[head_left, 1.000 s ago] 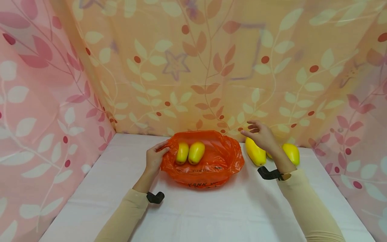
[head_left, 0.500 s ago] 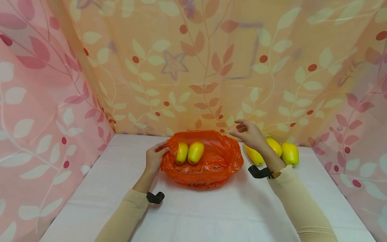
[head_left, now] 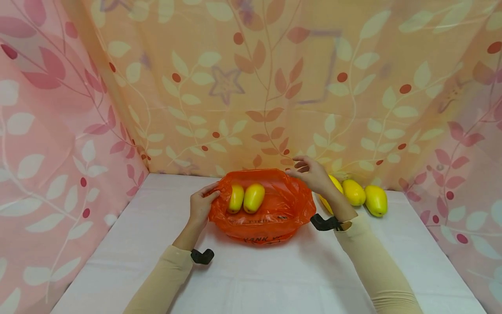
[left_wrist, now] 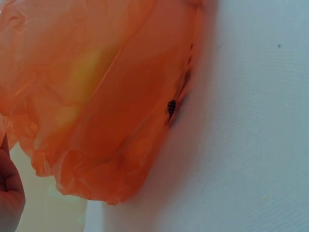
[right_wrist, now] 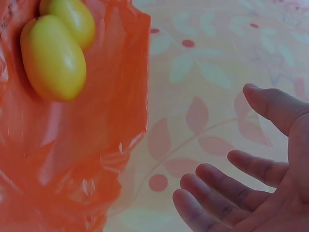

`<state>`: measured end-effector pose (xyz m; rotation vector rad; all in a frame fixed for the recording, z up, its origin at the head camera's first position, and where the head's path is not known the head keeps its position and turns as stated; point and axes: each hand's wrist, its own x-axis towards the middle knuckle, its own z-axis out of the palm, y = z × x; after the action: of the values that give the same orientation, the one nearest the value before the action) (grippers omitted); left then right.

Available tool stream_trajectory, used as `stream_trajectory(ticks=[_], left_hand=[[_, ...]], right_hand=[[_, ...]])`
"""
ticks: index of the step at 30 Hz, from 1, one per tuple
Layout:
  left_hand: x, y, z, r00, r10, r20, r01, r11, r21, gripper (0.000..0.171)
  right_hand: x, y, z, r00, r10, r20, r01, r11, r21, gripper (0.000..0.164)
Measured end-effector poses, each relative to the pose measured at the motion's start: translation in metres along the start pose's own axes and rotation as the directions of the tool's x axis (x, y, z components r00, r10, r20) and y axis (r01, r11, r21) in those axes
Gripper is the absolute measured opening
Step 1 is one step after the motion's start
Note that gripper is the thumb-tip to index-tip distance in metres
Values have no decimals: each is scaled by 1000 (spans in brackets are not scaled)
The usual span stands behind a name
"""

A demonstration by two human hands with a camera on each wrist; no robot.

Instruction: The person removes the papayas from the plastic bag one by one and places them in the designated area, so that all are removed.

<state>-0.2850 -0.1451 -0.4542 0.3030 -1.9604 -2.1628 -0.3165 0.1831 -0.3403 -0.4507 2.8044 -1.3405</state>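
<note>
An orange-red plastic bag (head_left: 282, 205) lies with its mouth wide on the table. Two yellow mangoes (head_left: 254, 198) sit side by side in its left part, and in the right wrist view both mangoes (right_wrist: 55, 60) show against the plastic. My left hand (head_left: 201, 205) pinches the bag's left rim between thumb and fingers. Over the bag's back right corner hovers my right hand (head_left: 312, 175), its fingers loosely spread and nothing in them. In the right wrist view a gap shows between that hand and the bag.
To the right of the bag, three more yellow mangoes (head_left: 354, 192) stand in a row near the back wall; my right forearm partly covers the nearest. A white cloth covers the table (head_left: 259, 283). Patterned curtains (head_left: 188, 109) enclose the back and sides.
My right hand has moved left from above the loose mangoes to the bag's back right corner, uncovering more of those mangoes. The left hand keeps its hold on the bag's rim.
</note>
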Motion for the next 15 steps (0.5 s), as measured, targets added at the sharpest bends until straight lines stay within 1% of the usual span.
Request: stream_trajectory(ticks=[4,7,11,15], left_hand=[[0,1,1,1000,-4,-1,4,1000,-4,35],[-1,1,1,1000,-5,-1,5,1000,-6,35],[0,1,1,1000,-2,0,2,1000,-4,35],[0,0,1,1000,-3,-5,3,1000,1,34]], right_hand=[[2,-3,8,999,-35,15,34,999,15,61],[2,-5,15,999,-37,32,36,999,34,60],[2,-5,26,998,-33,44,32,999,24,61],[2,-3,38,997,-46,62,45,999,20,62]])
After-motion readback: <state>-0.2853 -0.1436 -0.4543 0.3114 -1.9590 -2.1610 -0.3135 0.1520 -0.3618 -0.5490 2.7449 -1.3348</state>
